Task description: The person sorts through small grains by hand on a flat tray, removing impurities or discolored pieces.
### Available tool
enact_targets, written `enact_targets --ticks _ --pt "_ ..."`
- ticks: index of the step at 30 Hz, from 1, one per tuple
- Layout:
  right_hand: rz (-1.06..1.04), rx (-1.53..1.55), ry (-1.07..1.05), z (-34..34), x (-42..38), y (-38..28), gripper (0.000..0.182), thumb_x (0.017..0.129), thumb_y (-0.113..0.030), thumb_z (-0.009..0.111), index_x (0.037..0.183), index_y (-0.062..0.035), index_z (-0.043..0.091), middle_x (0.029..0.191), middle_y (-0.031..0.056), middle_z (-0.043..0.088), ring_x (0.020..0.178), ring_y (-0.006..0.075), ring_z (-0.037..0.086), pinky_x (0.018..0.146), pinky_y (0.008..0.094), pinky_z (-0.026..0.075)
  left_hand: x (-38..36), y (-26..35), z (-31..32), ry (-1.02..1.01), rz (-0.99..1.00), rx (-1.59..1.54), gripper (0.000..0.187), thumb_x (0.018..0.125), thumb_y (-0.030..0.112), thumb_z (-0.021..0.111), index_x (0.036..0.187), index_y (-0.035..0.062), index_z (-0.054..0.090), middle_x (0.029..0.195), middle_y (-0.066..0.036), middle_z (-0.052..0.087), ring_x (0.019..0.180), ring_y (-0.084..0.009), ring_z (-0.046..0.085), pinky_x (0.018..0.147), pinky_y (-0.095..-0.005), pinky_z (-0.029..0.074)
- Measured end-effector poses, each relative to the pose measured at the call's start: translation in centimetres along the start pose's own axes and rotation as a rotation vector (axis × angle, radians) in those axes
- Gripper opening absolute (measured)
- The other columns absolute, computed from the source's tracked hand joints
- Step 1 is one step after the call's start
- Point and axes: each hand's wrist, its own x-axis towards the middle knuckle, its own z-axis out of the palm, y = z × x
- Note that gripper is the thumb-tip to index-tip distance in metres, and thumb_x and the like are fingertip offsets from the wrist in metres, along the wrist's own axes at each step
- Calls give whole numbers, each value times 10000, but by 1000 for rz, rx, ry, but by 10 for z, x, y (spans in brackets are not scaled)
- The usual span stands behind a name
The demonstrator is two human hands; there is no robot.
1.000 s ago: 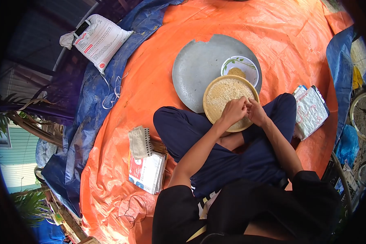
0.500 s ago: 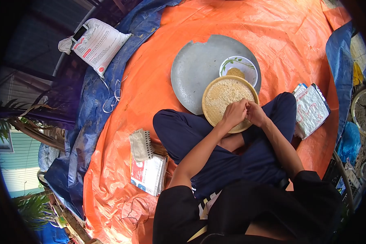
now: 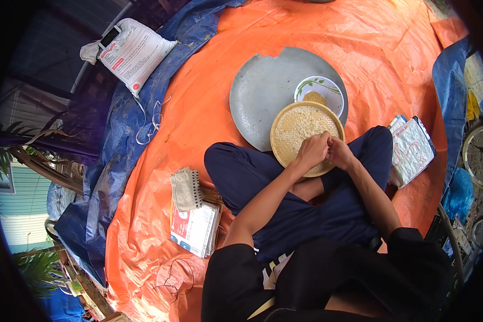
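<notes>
A round shallow tray with pale grains spread over it rests at my crossed legs. Over its lower right part, my left hand and my right hand meet at the fingertips. Both hands have their fingers bent and pinched together; anything between them is too small to make out. Beyond the tray, a white bowl with a green leaf pattern holds a heap of brownish grain. The bowl sits on a large grey disc with a chipped far edge, and the tray overlaps both.
An orange tarpaulin covers the ground, with blue sheeting along the left. A stuffed white sack lies at the upper left. To the left are a notebook and folded packaging; more folded bags lie right of my knee.
The whole view has shifted slightly, so the tray, bowl and disc appear a little farther right. Both hands remain together over the tray with almost the same pose.
</notes>
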Motion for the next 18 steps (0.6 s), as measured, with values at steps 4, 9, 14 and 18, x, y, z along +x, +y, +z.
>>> enact_targets --ticks 4,9,14,18 --pt "-2 6 -50 -10 5 3 253 988 -282 361 1007 -144 572 966 -33 599 896 97 589 844 275 488 -1 1 -2 -4 -4 -14 158 755 41 556 907 12 523 750 -169 614 717 -363 617 636 -443 485" --pt "12 5 -22 -13 7 4 296 989 -298 365 1096 -118 574 1031 -16 611 923 101 592 856 268 485 -1 -2 0 11 9 12 160 751 37 556 905 13 523 768 -163 617 725 -356 618 637 -439 485" --pt "19 35 76 1 2 -1 234 971 -292 419 930 -135 587 912 -3 621 837 110 593 802 267 487 0 -2 -1 -38 -19 11 190 754 51 594 926 22 517 839 -184 626 785 -373 621 672 -456 497" --pt "3 55 -9 -9 5 1 275 978 -305 403 940 -120 602 899 -14 635 813 107 602 795 262 491 -1 0 -2 -69 -19 35 212 757 67 611 943 28 518 882 -192 629 826 -375 621 701 -465 501"
